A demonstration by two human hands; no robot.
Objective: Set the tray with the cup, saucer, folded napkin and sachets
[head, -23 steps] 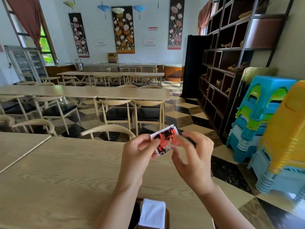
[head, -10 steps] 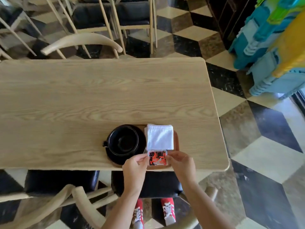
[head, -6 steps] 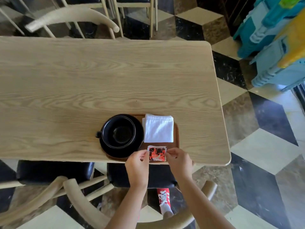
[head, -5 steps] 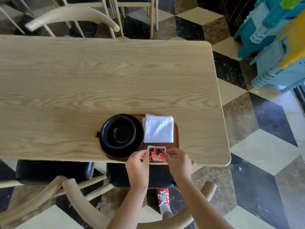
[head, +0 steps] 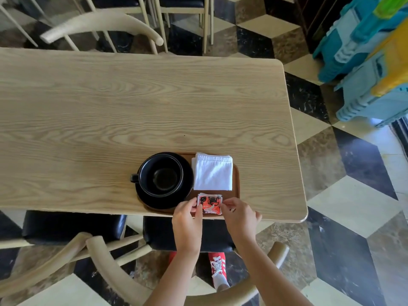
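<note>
A brown wooden tray [head: 236, 180] lies at the near edge of the table. On its left stands a black cup [head: 163, 177] on a black saucer [head: 187, 195]. A folded white napkin [head: 213, 172] lies on its right. Below the napkin, red and black sachets [head: 209, 203] rest on the tray's near right corner. My left hand [head: 187, 221] pinches their left edge and my right hand [head: 239, 217] pinches their right edge. How many sachets are stacked is unclear.
The light wooden table [head: 132, 111] ends just right of the tray. Two chairs with black seats [head: 72, 226] stand under its near edge, another chair [head: 101, 25] at the far side. Stacked blue and yellow plastic stools [head: 371, 58] stand on the checkered floor at right.
The view dropped from the room down to the table. Both hands carried the sachets from mid-air down onto the tray's near right corner, where they now hold them by the edges.
</note>
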